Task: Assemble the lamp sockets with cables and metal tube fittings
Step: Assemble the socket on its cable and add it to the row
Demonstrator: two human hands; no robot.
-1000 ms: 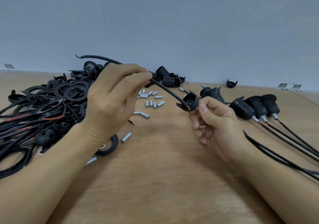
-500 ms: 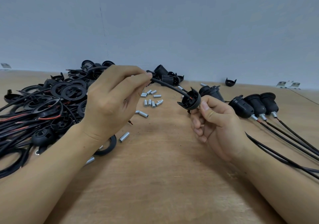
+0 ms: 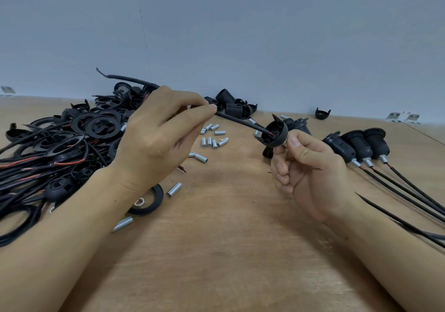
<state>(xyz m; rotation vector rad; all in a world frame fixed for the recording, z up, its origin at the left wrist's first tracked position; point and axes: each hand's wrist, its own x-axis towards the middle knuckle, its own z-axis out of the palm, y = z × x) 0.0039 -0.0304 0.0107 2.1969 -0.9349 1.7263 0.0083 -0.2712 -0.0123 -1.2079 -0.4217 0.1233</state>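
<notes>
Dozens of black cables and rings (image 3: 79,128) lie heaped at the left of the frame on the wooden bench (image 3: 216,251), and at the right three finished sockets (image 3: 356,143) rest side by side with their leads trailing toward the lower right corner. My left hand (image 3: 154,148) sits centre-left, thumb and forefinger pinching the black cable (image 3: 238,120) just behind its stripped end, the other fingers loosely curled. My right hand (image 3: 310,174), right of centre, has its thumb and fingers curled round the base of the socket cap (image 3: 275,133), mouth tilted toward the cable, whose red-tipped end sits just inside that mouth. I judge the cable limp and springy, so it wants gripping close to the tip or it will wander; the cap is light, hard plastic with thin prongs, best held by its base. Small metal tube fittings (image 3: 212,140) lie scattered between my hands.
</notes>
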